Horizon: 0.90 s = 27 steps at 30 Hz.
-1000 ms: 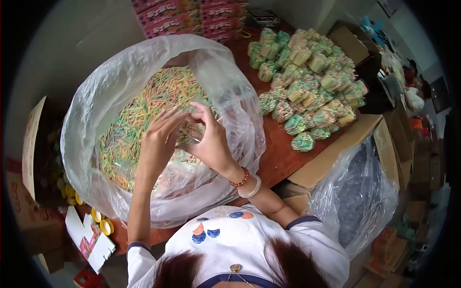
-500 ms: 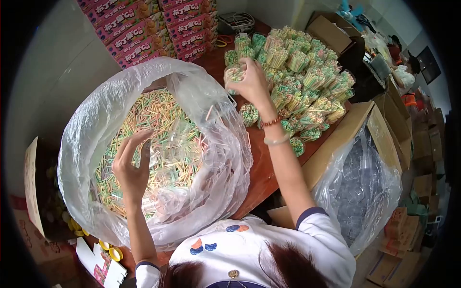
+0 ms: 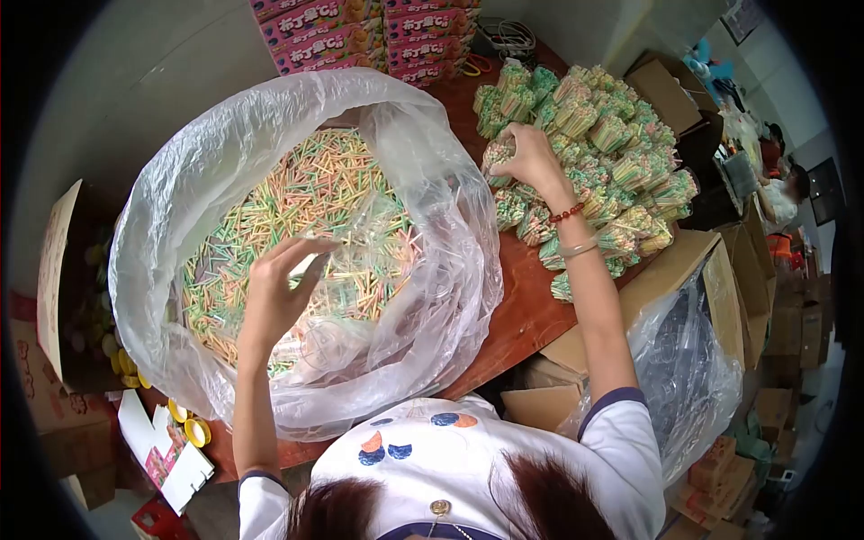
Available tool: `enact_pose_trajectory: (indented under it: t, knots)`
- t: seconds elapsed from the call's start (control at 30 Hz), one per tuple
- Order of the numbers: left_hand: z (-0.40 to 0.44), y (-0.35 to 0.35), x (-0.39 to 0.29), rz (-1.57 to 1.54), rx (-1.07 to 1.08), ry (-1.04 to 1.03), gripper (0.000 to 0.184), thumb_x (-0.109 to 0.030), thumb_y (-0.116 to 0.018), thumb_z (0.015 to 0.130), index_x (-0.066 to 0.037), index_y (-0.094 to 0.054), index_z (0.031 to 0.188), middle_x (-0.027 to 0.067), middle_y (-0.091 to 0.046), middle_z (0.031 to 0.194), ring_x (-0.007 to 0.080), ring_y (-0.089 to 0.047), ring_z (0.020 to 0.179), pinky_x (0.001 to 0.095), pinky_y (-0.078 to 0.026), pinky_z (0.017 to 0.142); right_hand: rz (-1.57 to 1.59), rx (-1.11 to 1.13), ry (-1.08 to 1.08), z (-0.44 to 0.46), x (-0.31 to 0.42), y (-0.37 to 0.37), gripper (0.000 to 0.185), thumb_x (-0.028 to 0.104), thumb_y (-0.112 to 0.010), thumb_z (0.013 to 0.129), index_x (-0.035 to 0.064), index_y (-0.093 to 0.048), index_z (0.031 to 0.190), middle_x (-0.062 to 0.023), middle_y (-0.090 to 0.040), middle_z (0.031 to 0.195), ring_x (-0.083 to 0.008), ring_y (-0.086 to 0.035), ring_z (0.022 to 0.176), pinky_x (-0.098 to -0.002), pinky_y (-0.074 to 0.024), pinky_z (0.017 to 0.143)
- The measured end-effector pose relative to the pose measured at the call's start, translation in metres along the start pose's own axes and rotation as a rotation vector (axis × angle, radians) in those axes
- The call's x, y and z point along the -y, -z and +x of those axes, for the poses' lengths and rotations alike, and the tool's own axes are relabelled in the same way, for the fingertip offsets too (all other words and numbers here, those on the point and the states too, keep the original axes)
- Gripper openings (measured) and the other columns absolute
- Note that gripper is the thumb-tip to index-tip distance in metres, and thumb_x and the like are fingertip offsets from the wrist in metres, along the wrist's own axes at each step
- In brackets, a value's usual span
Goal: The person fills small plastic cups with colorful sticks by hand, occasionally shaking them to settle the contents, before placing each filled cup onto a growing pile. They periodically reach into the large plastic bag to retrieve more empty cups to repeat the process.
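Observation:
My right hand (image 3: 533, 162) is closed round a clear cup of short coloured sticks (image 3: 498, 160), at the left side of a large cluster of similar filled cups (image 3: 612, 135). My left hand (image 3: 281, 283) hovers over a big clear plastic bag (image 3: 193, 148), its thumb and fingers curved apart with nothing visible between them. Loose pastel sticks (image 3: 297, 193) in green, yellow and pink fill the bag. Clear plastic cups (image 3: 333, 342) lie among them near my left wrist, partly hard to make out against the film.
Pink printed boxes (image 3: 328, 45) are stacked at the back. To the right stands a carton (image 3: 670, 265) lined with plastic, with clear cups inside. Yellow rings (image 3: 196, 432) and white card lie at the table's left edge. Another person (image 3: 781, 198) sits far right.
The view has shifted, so table things appear further right. My right hand, still holding the filled cup, is slightly nearer the neighbouring cups. My left hand stays over the bag with fingers apart.

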<state>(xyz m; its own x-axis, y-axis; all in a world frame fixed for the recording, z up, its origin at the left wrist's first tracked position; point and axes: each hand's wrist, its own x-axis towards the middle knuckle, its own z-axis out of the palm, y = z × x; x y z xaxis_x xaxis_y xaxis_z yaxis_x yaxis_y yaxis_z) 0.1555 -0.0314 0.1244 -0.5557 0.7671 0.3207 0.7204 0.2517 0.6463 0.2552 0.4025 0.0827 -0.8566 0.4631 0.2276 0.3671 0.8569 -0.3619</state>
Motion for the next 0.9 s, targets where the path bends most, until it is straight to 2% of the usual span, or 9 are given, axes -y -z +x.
enact_pose_trajectory:
  t: [0.07,0.2,0.33,0.37,0.53,0.63,0.67,0.77,0.9]
  knots:
    - [0.033,-0.02,-0.005,-0.02,0.112,-0.123,0.028,0.002,-0.072,0.092,-0.006,-0.076,0.119,0.0128,-0.076,0.114,0.0334,-0.074,0.104,0.0405,-0.058,0.091,0.014,0.023,0.009,-0.004,-0.011,-0.017,0.064,0.014,-0.099,0.057,-0.0042,-0.07,0.11,-0.0266,-0.07,0.114,-0.0439,-0.066,0.112,-0.0466,-0.0564,0.1]
    - [0.119,-0.094,-0.014,0.064,0.163,-0.448,0.041,-0.015,-0.072,0.096,-0.008,-0.066,0.136,0.0162,-0.066,0.137,0.0355,-0.062,0.129,0.0467,-0.051,0.11,-0.278,-0.241,0.083,-0.02,-0.019,-0.051,0.03,-0.009,-0.069,0.08,-0.0032,-0.07,0.11,-0.0251,-0.067,0.118,-0.0453,-0.057,0.116,-0.0498,-0.0545,0.098]
    - [0.167,-0.188,0.02,0.361,0.074,-0.712,0.055,-0.019,-0.076,0.084,-0.011,-0.067,0.137,0.0133,-0.064,0.142,0.0278,-0.053,0.141,0.0501,-0.028,0.129,-0.257,-0.205,0.142,-0.02,0.016,-0.046,0.048,-0.003,-0.08,0.074,-0.0012,-0.066,0.12,-0.0228,-0.066,0.121,-0.0433,-0.056,0.121,-0.0485,-0.0522,0.103]
    - [0.17,-0.189,0.023,0.45,0.194,-0.645,0.051,-0.02,-0.076,0.084,-0.01,-0.069,0.133,0.0129,-0.066,0.137,0.0268,-0.055,0.139,0.0511,-0.027,0.13,-0.249,-0.146,0.157,-0.013,0.011,-0.055,0.061,0.0,-0.086,0.07,-0.0007,-0.064,0.127,-0.0228,-0.066,0.122,-0.0432,-0.055,0.125,-0.0484,-0.0511,0.105]
    - [0.162,-0.163,0.043,0.716,0.516,-0.381,0.032,-0.023,-0.074,0.085,-0.007,-0.078,0.113,0.0096,-0.076,0.105,0.0262,-0.066,0.121,0.0545,-0.021,0.131,-0.229,0.044,0.269,0.006,0.011,-0.065,0.035,0.0,-0.078,0.079,-0.0034,-0.064,0.111,-0.0252,-0.071,0.114,-0.0423,-0.064,0.116,-0.048,-0.0543,0.102]
    - [0.147,-0.135,0.054,0.553,0.414,-0.369,0.035,-0.031,-0.074,0.092,-0.009,-0.077,0.119,0.0102,-0.077,0.111,0.0278,-0.067,0.122,0.053,-0.022,0.131,-0.32,0.339,0.041,0.032,0.024,-0.072,0.028,0.002,-0.07,0.081,-0.0094,-0.072,0.107,-0.0292,-0.075,0.109,-0.0447,-0.072,0.108,-0.0501,-0.0604,0.092]
    - [0.143,-0.127,0.054,0.523,0.378,-0.36,0.036,-0.035,-0.073,0.095,-0.01,-0.077,0.121,0.0101,-0.076,0.118,0.0278,-0.064,0.126,0.0522,-0.024,0.131,-0.287,0.416,0.135,0.043,0.017,-0.083,0.026,0.003,-0.066,0.081,-0.0111,-0.076,0.101,-0.0342,-0.073,0.104,-0.0489,-0.074,0.1,-0.0532,-0.0615,0.088]
    - [0.128,-0.095,0.041,0.446,0.289,-0.329,0.032,-0.031,-0.073,0.098,-0.009,-0.076,0.121,0.0102,-0.072,0.126,0.0273,-0.059,0.133,0.0508,-0.025,0.131,-0.136,0.271,0.127,0.073,-0.005,-0.124,0.024,0.005,-0.067,0.075,-0.0131,-0.073,0.089,-0.0384,-0.068,0.092,-0.0514,-0.071,0.097,-0.0549,-0.0578,0.088]
    - [0.105,-0.055,0.038,0.339,0.166,-0.356,0.03,-0.025,-0.071,0.099,-0.01,-0.073,0.125,0.0113,-0.07,0.13,0.0301,-0.059,0.132,0.05,-0.031,0.128,-0.132,0.263,0.113,0.066,0.001,-0.112,0.025,0.013,-0.065,0.081,-0.0074,-0.075,0.091,-0.0329,-0.071,0.096,-0.048,-0.072,0.097,-0.0529,-0.0581,0.086]
